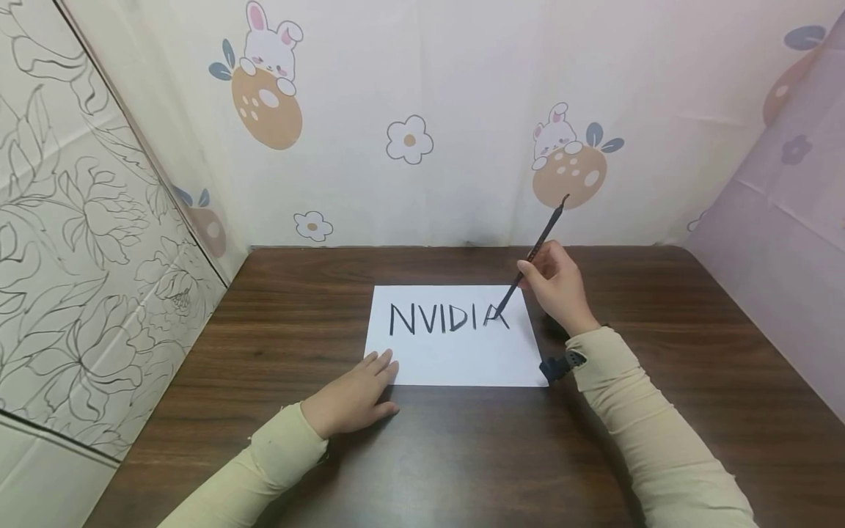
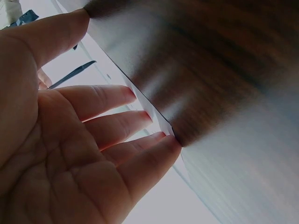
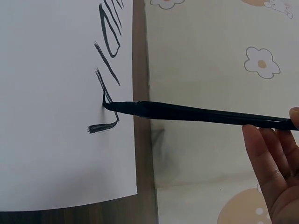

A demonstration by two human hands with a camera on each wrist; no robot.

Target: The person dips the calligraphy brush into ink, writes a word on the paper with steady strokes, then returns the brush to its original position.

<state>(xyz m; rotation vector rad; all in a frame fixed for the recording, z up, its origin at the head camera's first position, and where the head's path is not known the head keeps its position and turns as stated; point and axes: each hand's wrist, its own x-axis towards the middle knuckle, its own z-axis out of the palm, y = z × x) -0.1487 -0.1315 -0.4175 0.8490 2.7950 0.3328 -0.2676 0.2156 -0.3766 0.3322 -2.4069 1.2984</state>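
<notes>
A white sheet of paper (image 1: 455, 363) lies on the table, with "NVIDIA" written in black strokes across its upper half. My right hand (image 1: 557, 282) pinches a dark, slender brush (image 1: 538, 246) between thumb and fingers, tilted with its upper end leaning right. In the right wrist view, the brush (image 3: 187, 113) has its bent tip on the paper (image 3: 51, 93), at the last letter. My left hand (image 1: 353, 396) rests with extended fingers on the sheet's lower left corner. From the left wrist, that hand (image 2: 88, 140) shows its fingertips at the paper's edge.
The dark wooden table (image 1: 277, 323) reaches back to a curtain (image 1: 462, 88) printed with rabbits and flowers. At the left stands a panel (image 1: 86, 220) with floral line drawings. A black device (image 1: 561, 364) is strapped to the right wrist, over the paper's lower right corner.
</notes>
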